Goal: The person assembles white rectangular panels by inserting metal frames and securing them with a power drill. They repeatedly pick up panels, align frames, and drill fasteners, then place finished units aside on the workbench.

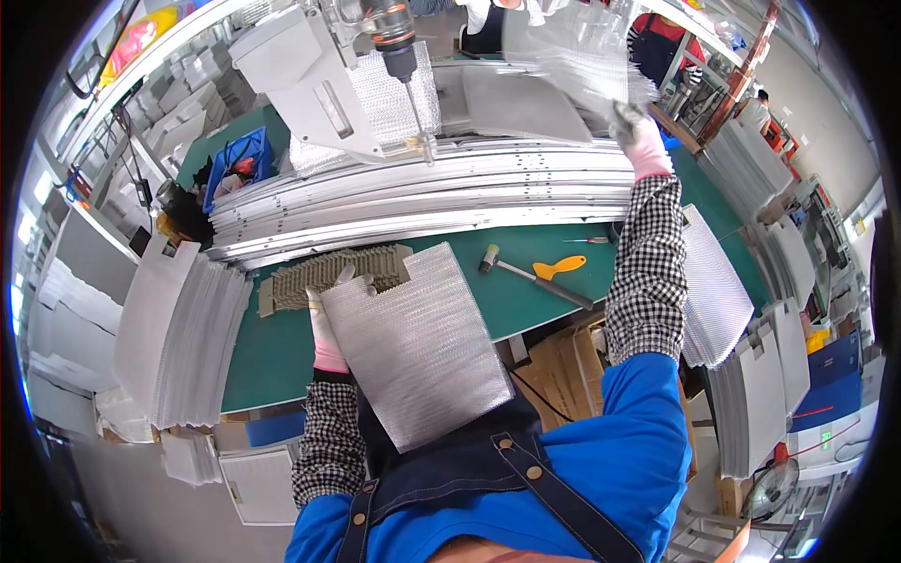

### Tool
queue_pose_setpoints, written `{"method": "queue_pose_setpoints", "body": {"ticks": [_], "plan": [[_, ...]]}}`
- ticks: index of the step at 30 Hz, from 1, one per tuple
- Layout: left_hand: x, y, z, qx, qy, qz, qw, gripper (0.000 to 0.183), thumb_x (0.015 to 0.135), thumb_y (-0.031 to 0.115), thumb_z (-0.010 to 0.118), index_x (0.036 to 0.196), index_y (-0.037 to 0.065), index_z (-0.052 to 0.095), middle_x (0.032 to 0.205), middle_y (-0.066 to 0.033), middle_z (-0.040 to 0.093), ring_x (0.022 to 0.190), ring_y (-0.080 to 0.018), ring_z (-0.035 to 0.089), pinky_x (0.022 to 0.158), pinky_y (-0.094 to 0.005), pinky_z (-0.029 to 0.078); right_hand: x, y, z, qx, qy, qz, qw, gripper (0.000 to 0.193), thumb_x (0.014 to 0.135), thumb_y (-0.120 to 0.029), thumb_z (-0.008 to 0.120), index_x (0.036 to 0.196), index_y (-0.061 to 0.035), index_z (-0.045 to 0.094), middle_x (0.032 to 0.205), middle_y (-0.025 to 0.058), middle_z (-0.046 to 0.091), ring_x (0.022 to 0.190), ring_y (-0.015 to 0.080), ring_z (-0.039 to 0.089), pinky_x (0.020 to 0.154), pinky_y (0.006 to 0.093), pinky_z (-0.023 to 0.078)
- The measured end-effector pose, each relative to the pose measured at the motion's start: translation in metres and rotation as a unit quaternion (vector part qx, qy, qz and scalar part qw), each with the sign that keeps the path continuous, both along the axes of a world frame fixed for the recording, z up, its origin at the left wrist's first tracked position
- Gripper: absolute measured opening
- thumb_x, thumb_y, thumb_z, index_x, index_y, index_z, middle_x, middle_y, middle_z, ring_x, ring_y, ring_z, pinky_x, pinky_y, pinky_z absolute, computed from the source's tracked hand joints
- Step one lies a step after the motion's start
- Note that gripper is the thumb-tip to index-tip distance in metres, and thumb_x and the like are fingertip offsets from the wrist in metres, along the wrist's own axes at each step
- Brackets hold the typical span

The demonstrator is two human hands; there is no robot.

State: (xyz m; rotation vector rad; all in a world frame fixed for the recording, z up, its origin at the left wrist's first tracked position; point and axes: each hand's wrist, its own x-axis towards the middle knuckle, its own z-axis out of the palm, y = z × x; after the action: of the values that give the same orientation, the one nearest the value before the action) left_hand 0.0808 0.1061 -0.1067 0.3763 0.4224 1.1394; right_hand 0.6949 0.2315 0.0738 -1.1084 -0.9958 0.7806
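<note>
My left hand (326, 324), in a white and pink glove, grips the upper left corner of a silver foil-textured sheet (413, 352). That sheet is tilted in front of my apron and has a notch at its top edge. My right hand (640, 136), gloved in grey and pink, is stretched out to the far right. Its fingers close on the lower edge of another thin sheet (572, 61), which is smeared by motion. Beneath that one lies a stack of long white panels (422, 192), with a grey sheet (511, 105) on top.
A drill machine (399, 56) stands over the stack. On the green table (526, 314) are a mallet (535, 277), a yellow-handled scraper (560, 266), a screwdriver (587, 240) and a row of brown corrugated pieces (324, 272). Sheet stacks (183, 342) lean left. A blue bin (239, 164) sits behind.
</note>
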Motion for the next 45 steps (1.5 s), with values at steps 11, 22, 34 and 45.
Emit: {"method": "queue_pose_setpoints", "body": {"ticks": [11, 22, 34, 45], "plan": [[-0.005, -0.001, -0.004, 0.023, -0.028, -0.024, 0.999, 0.09, 0.086, 0.076, 0.057, 0.139, 0.004, 0.048, 0.121, -0.0221, 0.058, 0.104, -0.0317, 0.059, 0.091, -0.0479, 0.053, -0.019, 0.019, -0.044, -0.353, -0.479, -0.116, 0.795, 0.114, 0.069, -0.043, 0.089, 0.152, 0.0106, 0.031, 0.152, 0.0303, 0.043, 0.144, 0.0371, 0.041, 0.119, 0.0387, 0.034], [-0.006, -0.003, -0.006, 0.021, -0.009, -0.011, 1.0, 0.09, 0.085, 0.078, 0.057, 0.138, 0.005, 0.05, 0.122, -0.0194, 0.059, 0.106, -0.0307, 0.058, 0.092, -0.046, 0.053, -0.043, 0.027, -0.046, -0.322, -0.59, -0.272, 0.689, 0.065, 0.083, -0.032, 0.078, 0.136, 0.0007, 0.056, 0.109, 0.0191, 0.073, 0.105, 0.0306, 0.07, 0.091, 0.0463, 0.051], [-0.011, -0.003, -0.009, 0.046, -0.042, -0.03, 0.998, 0.093, 0.088, 0.078, 0.054, 0.142, 0.003, 0.045, 0.121, -0.0209, 0.059, 0.106, -0.0321, 0.058, 0.095, -0.0478, 0.052, -0.092, 0.036, -0.021, -0.281, -0.767, -0.225, 0.532, 0.028, 0.098, -0.021, 0.052, 0.121, -0.0142, 0.065, 0.103, 0.0112, 0.076, 0.102, 0.027, 0.071, 0.08, 0.0486, 0.047], [-0.014, 0.0, -0.016, 0.038, -0.038, -0.015, 0.998, 0.1, 0.085, 0.08, 0.055, 0.147, 0.003, 0.04, 0.122, -0.0223, 0.059, 0.108, -0.0326, 0.059, 0.094, -0.0479, 0.054, -0.102, 0.026, -0.012, -0.279, -0.734, -0.291, 0.546, 0.03, 0.099, -0.023, 0.05, 0.122, -0.0057, 0.061, 0.117, 0.0216, 0.07, 0.11, 0.0331, 0.069, 0.09, 0.0487, 0.054]]}}
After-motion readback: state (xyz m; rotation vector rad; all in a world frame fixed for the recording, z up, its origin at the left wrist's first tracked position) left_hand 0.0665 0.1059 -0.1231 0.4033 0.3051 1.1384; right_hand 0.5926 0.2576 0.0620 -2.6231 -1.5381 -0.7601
